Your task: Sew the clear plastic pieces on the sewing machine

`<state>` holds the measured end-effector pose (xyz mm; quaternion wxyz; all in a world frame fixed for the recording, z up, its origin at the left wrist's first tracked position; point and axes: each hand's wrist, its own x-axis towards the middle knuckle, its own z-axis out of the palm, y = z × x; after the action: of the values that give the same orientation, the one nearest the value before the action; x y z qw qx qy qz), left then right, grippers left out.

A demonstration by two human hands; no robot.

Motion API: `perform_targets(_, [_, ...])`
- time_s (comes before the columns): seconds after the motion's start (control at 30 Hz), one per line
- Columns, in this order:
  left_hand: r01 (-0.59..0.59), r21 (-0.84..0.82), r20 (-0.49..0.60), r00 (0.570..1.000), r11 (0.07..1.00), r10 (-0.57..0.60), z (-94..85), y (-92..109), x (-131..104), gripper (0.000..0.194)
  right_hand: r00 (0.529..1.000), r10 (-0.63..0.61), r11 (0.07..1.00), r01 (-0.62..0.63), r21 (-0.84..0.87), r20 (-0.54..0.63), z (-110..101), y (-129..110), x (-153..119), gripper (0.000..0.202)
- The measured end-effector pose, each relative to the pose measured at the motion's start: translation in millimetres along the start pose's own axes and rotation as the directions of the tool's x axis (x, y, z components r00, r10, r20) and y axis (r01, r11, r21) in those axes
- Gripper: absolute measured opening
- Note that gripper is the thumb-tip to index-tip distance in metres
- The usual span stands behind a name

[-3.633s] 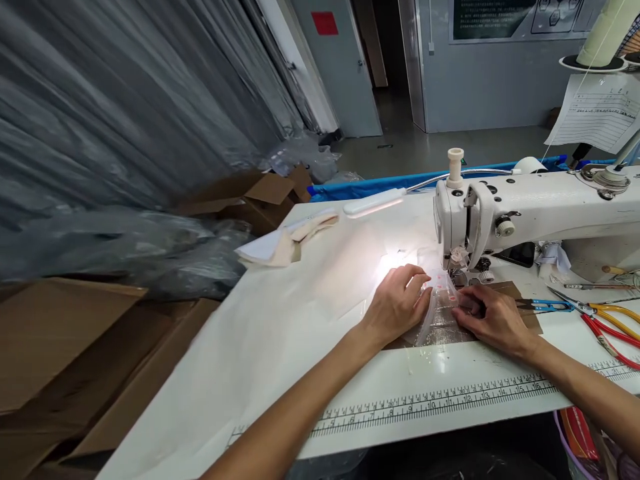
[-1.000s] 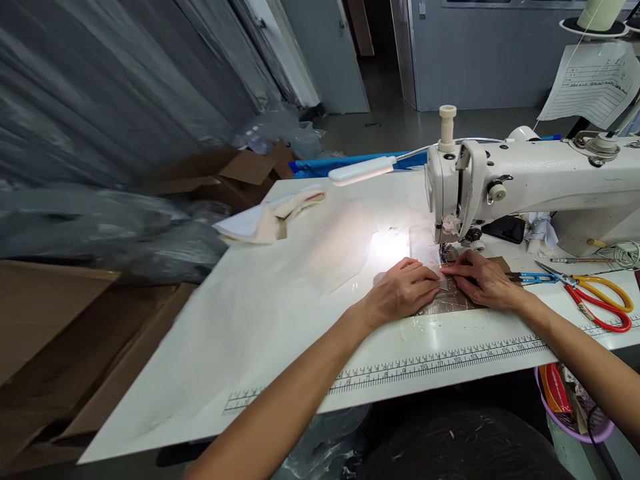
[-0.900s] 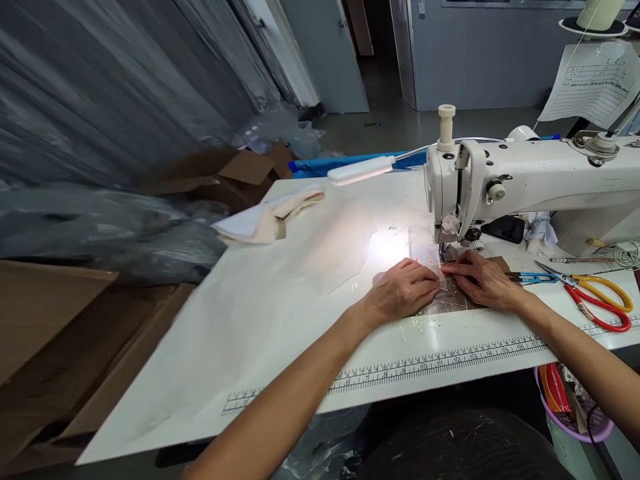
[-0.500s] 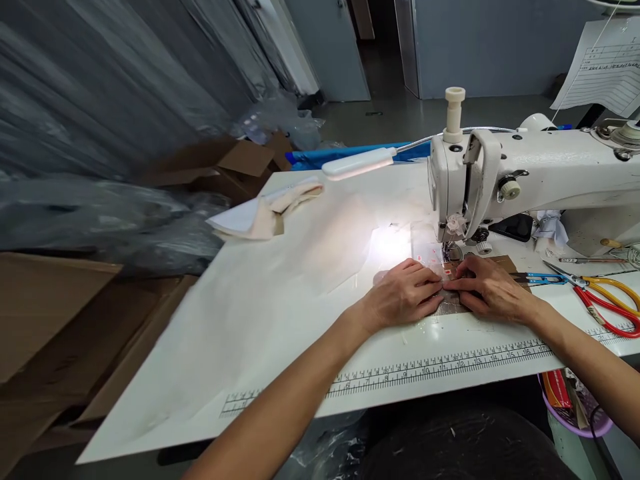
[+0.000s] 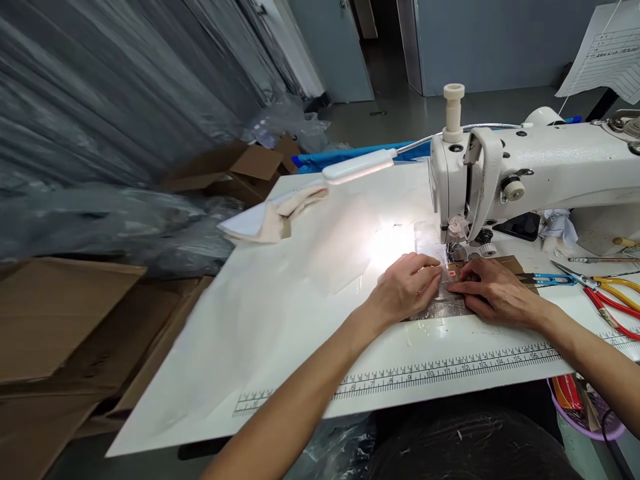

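Sheer pale fabric lies at the sewing machine's needle. The left hand, half-curled at 8 o'clock, and right hand, narrow at 4 o'clock, touch it; cannot tell if pinching.

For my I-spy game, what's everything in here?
table: one, white, middle
sewing machine: one, white, right
lamp: one, white, beside machine
sheer cloth: count unclear, whitish, by hands
folded cloth: one, beige, table's far side
scissors: count unclear, red and yellow, right
snips: one, blue, beside scissors
ruler strip: one, black, near edge
phone, maybe: one, black, under machine
paper: one, white, top right
boxes: several, brown, left
plastic sheets: several, grey, left
basket: one, purple, below table
door: one, grey-blue, back
left hand, right hand: two, bare, at sheer cloth
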<state>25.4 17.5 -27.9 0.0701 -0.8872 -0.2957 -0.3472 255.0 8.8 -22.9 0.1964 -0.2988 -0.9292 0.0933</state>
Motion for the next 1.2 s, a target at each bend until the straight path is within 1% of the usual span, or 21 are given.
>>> perform_targets(0.07, [-0.025,0.041,0.056,0.998,0.999,0.023,5.3,1.2,-1.6,0.019,1.000,-0.010,1.000,0.010,-0.008,-0.001,0.1,0.1,-0.1,0.036])
perform_targets(0.17, [-0.040,0.071,0.095,0.995,0.997,0.033,8.3,0.6,-3.9,0.022,1.000,-0.018,1.000,0.018,-0.008,-0.014,0.5,0.2,0.1,0.036])
perform_targets(0.33, [-0.035,0.089,0.139,0.990,0.995,0.022,6.3,0.3,-5.3,0.023,0.999,-0.026,1.000,0.025,-0.013,-0.033,1.7,0.3,0.3,0.035])
perform_targets(0.5, [-0.042,0.084,0.151,0.988,0.996,0.029,7.1,-0.4,-6.5,0.022,0.998,-0.045,0.999,0.044,-0.015,-0.052,3.4,0.8,-0.2,0.033])
perform_targets(0.63, [-0.049,0.102,0.172,0.985,0.994,0.031,7.4,0.6,-7.2,0.024,0.999,-0.031,0.999,0.030,-0.035,-0.029,3.7,0.9,-0.9,0.032])
perform_targets(0.73, [-0.043,0.167,0.198,0.980,0.985,0.009,4.7,4.3,-7.3,0.027,1.000,-0.029,0.997,0.028,-0.065,-0.008,3.3,0.2,-0.6,0.030])
perform_targets(0.8, [-0.040,0.222,0.235,0.972,0.974,-0.013,2.6,6.2,-6.4,0.029,0.999,-0.036,0.995,0.036,-0.093,0.009,2.8,-0.6,0.5,0.029])
perform_targets(0.9, [-0.065,0.263,0.329,0.944,0.963,-0.027,1.4,3.8,-2.4,0.032,0.998,-0.036,0.990,0.041,-0.135,0.042,1.7,-1.1,3.4,0.029])
perform_targets(0.97, [-0.085,0.247,0.387,0.922,0.965,-0.018,2.0,-1.8,1.4,0.033,0.998,-0.024,0.987,0.034,-0.155,0.063,1.1,-0.4,5.7,0.029])
perform_targets(1.03, [-0.086,0.203,0.415,0.910,0.975,-0.006,2.9,-8.7,4.7,0.035,0.997,-0.014,0.985,0.026,-0.169,0.072,1.0,0.7,7.7,0.028])
perform_targets(1.2, [0.013,0.076,0.402,0.915,0.997,-0.043,1.0,-18.1,4.8,0.038,0.998,-0.017,0.977,0.029,-0.211,0.055,3.4,0.1,7.5,0.028])
